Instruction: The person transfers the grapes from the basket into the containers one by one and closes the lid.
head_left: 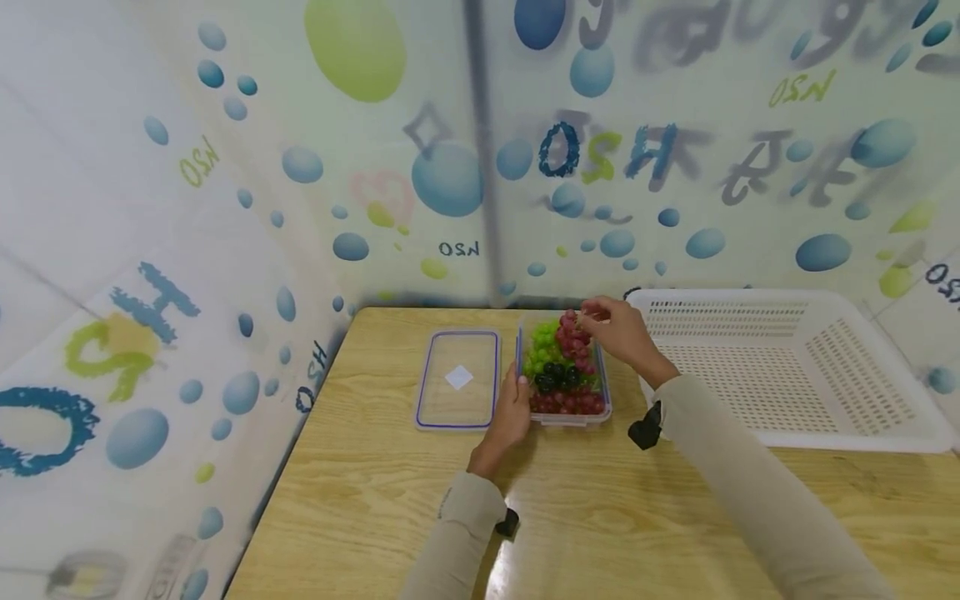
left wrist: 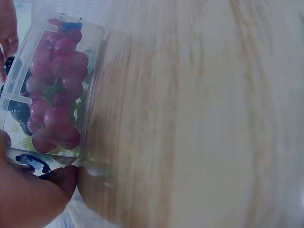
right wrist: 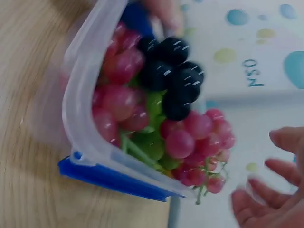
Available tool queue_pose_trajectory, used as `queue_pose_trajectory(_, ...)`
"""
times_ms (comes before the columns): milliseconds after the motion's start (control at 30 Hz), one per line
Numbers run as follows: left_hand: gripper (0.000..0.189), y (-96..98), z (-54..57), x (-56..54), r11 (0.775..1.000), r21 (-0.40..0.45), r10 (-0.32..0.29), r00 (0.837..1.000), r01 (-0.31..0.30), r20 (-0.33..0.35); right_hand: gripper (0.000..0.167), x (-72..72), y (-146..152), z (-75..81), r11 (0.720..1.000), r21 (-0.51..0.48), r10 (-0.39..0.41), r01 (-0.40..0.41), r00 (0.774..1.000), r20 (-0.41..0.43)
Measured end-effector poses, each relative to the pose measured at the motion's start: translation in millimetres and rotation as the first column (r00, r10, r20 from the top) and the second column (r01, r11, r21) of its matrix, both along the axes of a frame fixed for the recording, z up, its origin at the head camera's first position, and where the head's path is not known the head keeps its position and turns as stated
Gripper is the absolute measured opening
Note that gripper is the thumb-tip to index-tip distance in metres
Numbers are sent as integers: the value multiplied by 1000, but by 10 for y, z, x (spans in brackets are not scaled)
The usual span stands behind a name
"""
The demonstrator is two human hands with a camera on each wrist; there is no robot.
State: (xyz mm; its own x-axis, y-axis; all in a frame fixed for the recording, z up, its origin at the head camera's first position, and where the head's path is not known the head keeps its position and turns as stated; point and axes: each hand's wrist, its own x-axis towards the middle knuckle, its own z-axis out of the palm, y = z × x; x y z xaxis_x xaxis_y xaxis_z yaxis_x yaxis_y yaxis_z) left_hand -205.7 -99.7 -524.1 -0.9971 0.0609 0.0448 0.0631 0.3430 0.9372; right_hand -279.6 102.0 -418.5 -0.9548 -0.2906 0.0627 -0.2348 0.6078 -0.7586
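A clear plastic food container (head_left: 567, 421) with blue clasps is filled with bunches of grapes. Green grapes (head_left: 541, 340) fill its back left, and black grapes (right wrist: 175, 80) sit in the middle. Along the front wall lies one bunch of red grapes (left wrist: 59, 95); another red bunch (head_left: 572, 337) rises above the back right rim. My left hand (head_left: 512, 410) holds the container's left side, its thumb by the rim. Beside the upper red bunch is my right hand (head_left: 621, 331); the right wrist view shows its fingers (right wrist: 282, 173) spread and apart from the grapes.
A clear lid (head_left: 457, 380) with a blue seal and a white diamond label lies left of the container. To the right stands a large white slotted basket (head_left: 847, 442). The wooden table (head_left: 360, 467) meets patterned walls at its back and left.
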Motion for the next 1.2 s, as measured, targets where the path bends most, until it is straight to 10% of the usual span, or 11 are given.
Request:
queue_pose_trajectory(300, 54, 17, -11, 11, 1000, 2, 18, 1000, -18, -3, 86, -79, -226, -214, 978, 208, 13, -35, 994, 107)
queue_pose_trajectory(1200, 53, 4, -8, -17, 1000, -21, 16, 1000, -16, -16, 82, 52, -417, -469, 914, 405, 26, -20, 1000, -9)
